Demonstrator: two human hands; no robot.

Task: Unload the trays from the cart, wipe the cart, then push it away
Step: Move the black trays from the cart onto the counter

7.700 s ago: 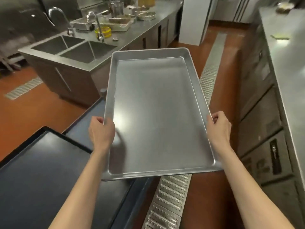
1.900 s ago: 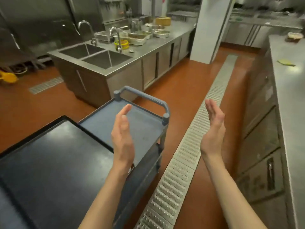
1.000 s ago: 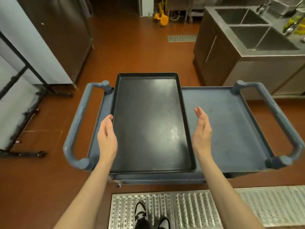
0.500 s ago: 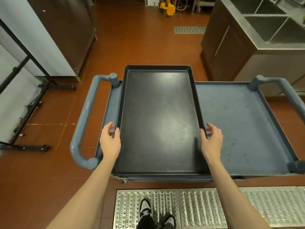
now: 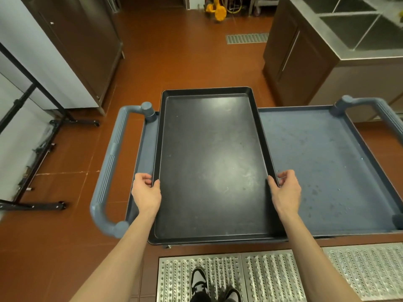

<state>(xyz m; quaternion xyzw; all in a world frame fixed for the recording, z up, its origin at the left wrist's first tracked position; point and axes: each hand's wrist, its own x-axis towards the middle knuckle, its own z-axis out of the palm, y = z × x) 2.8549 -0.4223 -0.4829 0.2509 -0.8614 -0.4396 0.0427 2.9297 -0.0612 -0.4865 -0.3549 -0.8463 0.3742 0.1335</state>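
Note:
A black rectangular tray [image 5: 209, 162] lies lengthwise on the left half of the blue-grey cart [image 5: 322, 166], its near end overhanging the cart's front edge. My left hand [image 5: 146, 192] grips the tray's left long rim, thumb over the edge. On the opposite long rim my right hand [image 5: 286, 191] holds the tray the same way. The cart's right half is bare and speckled with marks. Rounded handles stand at the cart's left end [image 5: 109, 171] and right end [image 5: 383, 114].
A steel sink counter [image 5: 349, 40] stands behind the cart at the right. Tall cabinets [image 5: 72, 44] and a black wheeled frame [image 5: 39, 118] are at the left. A metal drain grate [image 5: 261, 277] runs under my feet. Red floor lies beyond the cart.
My hands came down from beside the tray and closed on its two long rims. The steel tray I held earlier is out of view.

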